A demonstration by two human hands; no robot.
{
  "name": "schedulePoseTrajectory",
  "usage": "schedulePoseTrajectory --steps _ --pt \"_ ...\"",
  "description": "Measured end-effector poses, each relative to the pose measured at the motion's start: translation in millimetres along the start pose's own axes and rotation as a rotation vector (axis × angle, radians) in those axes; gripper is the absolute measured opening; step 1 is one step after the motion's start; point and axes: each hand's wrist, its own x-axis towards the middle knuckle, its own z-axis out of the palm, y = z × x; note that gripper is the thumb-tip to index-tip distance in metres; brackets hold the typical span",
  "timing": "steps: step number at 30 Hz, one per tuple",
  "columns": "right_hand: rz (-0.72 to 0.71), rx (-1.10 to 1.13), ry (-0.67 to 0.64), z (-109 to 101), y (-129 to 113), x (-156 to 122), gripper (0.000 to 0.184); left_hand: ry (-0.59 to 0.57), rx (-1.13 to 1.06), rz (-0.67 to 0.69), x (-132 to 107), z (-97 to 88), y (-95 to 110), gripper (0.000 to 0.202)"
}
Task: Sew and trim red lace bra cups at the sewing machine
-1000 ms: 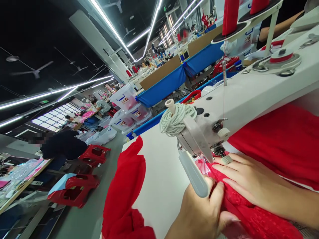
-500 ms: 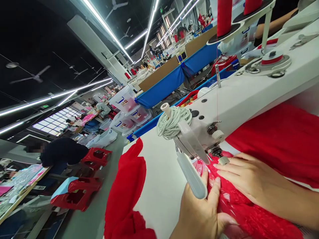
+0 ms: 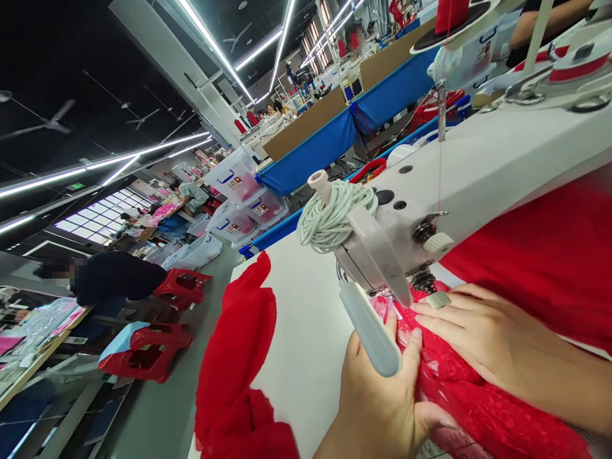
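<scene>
A white sewing machine stands on a white table. Red lace fabric lies under its needle area and runs toward me. My left hand rests on the lace just left of the presser foot, fingers stretched forward and pressed on the cloth, thumb hooked over its edge. My right hand lies flat on the lace to the right of the needle, fingers spread and pointing left. A coil of white cord is wound on the machine head. More red fabric passes under the machine's arm.
A bunch of red cloth hangs over the table's left edge. Red plastic stools and a seated person are on the floor at left. Clear storage bins and blue-skirted worktables stand behind. A red thread cone sits top right.
My left hand's fingers have slid forward on the lace toward the presser foot. The camera view has tilted slightly; my right hand stays flat in about the same place.
</scene>
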Motion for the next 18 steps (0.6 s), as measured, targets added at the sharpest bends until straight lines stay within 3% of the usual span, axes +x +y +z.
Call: schedulePoseTrajectory --steps 3,7,10,14,18 --pt "0.027 -0.013 0.042 4 0 -2 0.028 -0.030 -0.019 0.005 0 -0.1 -1 0.087" --pt "0.053 -0.009 0.079 3 -1 2 0.062 -0.092 0.009 0.030 4 -4.9 -4 0.084" --pt "0.026 -0.052 0.078 3 1 3 0.074 -0.120 0.035 0.051 8 -8.0 -5 0.081" --pt "0.017 -0.060 0.053 7 4 2 0.071 -0.118 0.029 0.060 10 -8.7 -7 0.079" --pt "0.037 -0.024 0.025 11 6 4 0.053 -0.119 -0.002 0.059 11 -8.1 -10 0.076"
